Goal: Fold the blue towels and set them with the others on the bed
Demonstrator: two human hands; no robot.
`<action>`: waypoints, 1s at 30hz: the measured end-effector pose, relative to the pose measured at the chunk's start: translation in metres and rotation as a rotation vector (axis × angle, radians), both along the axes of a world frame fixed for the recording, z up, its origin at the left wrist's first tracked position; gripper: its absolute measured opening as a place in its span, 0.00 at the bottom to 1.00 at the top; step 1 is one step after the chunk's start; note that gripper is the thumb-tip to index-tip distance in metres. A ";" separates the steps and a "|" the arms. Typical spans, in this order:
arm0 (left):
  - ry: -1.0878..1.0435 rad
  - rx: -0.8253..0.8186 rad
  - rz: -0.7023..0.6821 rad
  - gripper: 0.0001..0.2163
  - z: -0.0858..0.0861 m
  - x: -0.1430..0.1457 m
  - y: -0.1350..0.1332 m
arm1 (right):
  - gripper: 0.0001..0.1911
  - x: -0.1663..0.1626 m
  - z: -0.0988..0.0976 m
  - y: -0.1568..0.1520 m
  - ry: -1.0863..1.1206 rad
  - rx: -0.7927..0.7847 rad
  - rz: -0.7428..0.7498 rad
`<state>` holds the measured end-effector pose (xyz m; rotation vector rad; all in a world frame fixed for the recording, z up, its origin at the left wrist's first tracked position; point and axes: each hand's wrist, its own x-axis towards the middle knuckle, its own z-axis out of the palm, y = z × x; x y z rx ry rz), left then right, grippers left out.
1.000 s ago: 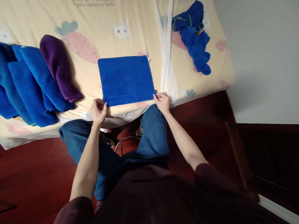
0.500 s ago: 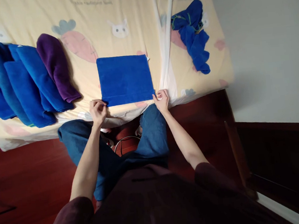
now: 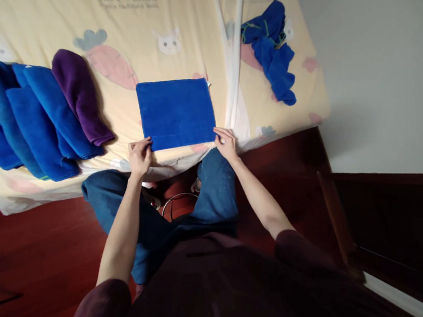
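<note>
The work in hand was the folding of a blue towel (image 3: 175,113), which lay flat as a neat rectangle on the near part of the bed (image 3: 143,14), close to its near edge and between the two forearms. The left hand (image 3: 140,157) was at the near left corner of the towel, with its fingers (image 3: 145,143) closed in a pinch on the hem; the right hand (image 3: 226,143) was at the near right corner, likewise pinched shut on the edge. A shallow fold line ran across the towel just above the near hem, so the step appeared to be a further fold started from the near side. As a judgement, the next move called for both corners to be raised together and carried toward the far edge, kept level so that the sides stayed aligned. A row of folded blue towels (image 3: 37,121) lay on the left of the bed, with a purple towel (image 3: 78,94) just beside them on the right, well apart from the hands. A crumpled blue cloth (image 3: 272,51) lay at the far right, beyond a white strap (image 3: 235,75) running across the bed cover. Compared with the picture half a second before, both hands had moved slightly up onto the corners, the left thumb now over the hem, while the towel itself had stayed in place.
</note>
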<state>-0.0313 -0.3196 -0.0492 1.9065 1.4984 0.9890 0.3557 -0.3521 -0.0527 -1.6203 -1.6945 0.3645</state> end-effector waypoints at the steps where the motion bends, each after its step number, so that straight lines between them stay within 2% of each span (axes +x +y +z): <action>1: 0.001 0.001 -0.014 0.12 0.001 -0.001 0.000 | 0.20 0.001 0.001 -0.001 -0.011 -0.002 0.017; 7: 0.055 0.001 -0.108 0.21 0.005 -0.003 0.003 | 0.30 0.001 0.010 -0.005 -0.043 -0.068 0.075; 21: 0.026 -0.011 -0.008 0.15 -0.002 -0.001 0.003 | 0.27 0.005 -0.008 0.006 0.027 -0.031 0.017; 27: 0.028 0.042 0.020 0.13 -0.006 -0.001 0.003 | 0.20 0.005 -0.008 0.005 0.016 0.021 0.031; 30: 0.029 0.022 0.103 0.15 -0.009 -0.002 0.003 | 0.17 0.006 -0.011 0.005 0.034 0.015 -0.016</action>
